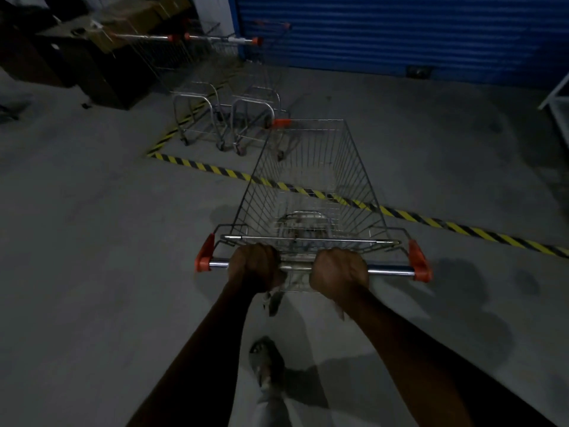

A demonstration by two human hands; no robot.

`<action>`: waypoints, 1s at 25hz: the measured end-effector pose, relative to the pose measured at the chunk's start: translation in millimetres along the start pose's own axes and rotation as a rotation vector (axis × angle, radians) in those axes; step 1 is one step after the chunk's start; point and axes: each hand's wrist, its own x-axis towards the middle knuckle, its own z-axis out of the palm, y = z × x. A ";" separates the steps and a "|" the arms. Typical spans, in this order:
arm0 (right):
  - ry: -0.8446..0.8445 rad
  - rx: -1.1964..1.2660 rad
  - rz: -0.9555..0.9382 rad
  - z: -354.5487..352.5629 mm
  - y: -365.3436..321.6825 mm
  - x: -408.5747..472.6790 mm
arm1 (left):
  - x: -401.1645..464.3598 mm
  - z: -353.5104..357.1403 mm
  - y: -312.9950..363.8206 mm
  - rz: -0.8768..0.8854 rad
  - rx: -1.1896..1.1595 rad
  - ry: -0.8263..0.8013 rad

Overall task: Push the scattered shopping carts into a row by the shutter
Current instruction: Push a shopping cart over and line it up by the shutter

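Note:
A wire shopping cart (pixel 311 180) with orange handle caps stands straight ahead of me, its basket crossing a yellow-black floor stripe (pixel 462 229). My left hand (pixel 255 268) grips the cart's handle bar (pixel 388 269) left of centre. My right hand (pixel 338 271) grips the same bar right of centre. Beyond the cart's front left corner, two parked carts (pixel 221 87) stand side by side, pointing toward the blue shutter (pixel 400 32). The front of my cart is close to the right parked cart's wheels.
Dark boxes and furniture (pixel 92 57) fill the back left corner. A white frame (pixel 557 94) juts in at the right edge. Grey concrete floor spreads to the left and right of the cart. My foot (pixel 264 359) shows below the handle.

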 end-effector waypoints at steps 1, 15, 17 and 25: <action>-0.004 -0.003 0.020 -6.0 -2.6 22.9 | 21.3 -13.7 -6.5 0.014 -0.015 -0.040; 0.006 -0.057 0.218 -54.7 -23.1 296.7 | 311.4 -6.3 -108.7 0.257 0.004 -0.183; 0.069 -0.030 0.197 -55.6 -18.7 344.7 | 364.3 -13.8 -119.4 0.269 -0.046 -0.195; -0.077 -0.004 0.184 -113.9 12.1 549.4 | 572.9 -10.7 -156.7 0.277 0.038 -0.169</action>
